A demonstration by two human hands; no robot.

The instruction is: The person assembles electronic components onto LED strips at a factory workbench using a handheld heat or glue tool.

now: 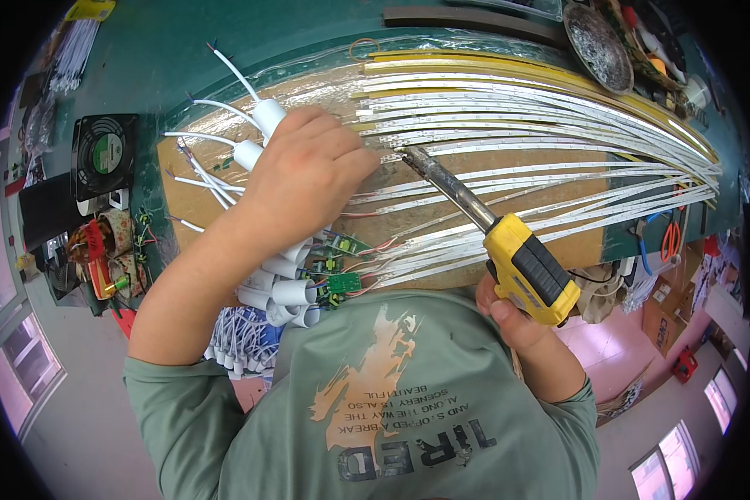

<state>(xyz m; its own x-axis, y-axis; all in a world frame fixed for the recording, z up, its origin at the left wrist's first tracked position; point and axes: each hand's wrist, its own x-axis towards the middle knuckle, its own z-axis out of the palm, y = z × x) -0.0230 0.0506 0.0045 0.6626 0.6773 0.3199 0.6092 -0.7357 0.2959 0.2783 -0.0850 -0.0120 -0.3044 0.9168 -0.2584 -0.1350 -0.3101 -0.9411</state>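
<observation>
My left hand (308, 171) is closed over the left ends of a row of white LED strips (492, 107). Its fingertips are pinched together beside the strip ends, and what they grip is hidden. White plastic tubes with wire leads (248, 154) stick out past its left side. In my right hand (508, 315) is a yellow and black soldering gun (532, 271). Its dark metal tip points up and left, close to my left fingers and the strip ends. Nearer my body, small green circuit boards (344, 283) with thin wires join white tubes (292, 292) to several strips.
Brown cardboard (587, 243) lies under the strips on a green table. A black fan (105, 157) stands at the left. A round metal dish (598, 48) and a dark bar (475, 22) lie at the far side. Bundled white-wired parts (246, 340) sit near my left elbow.
</observation>
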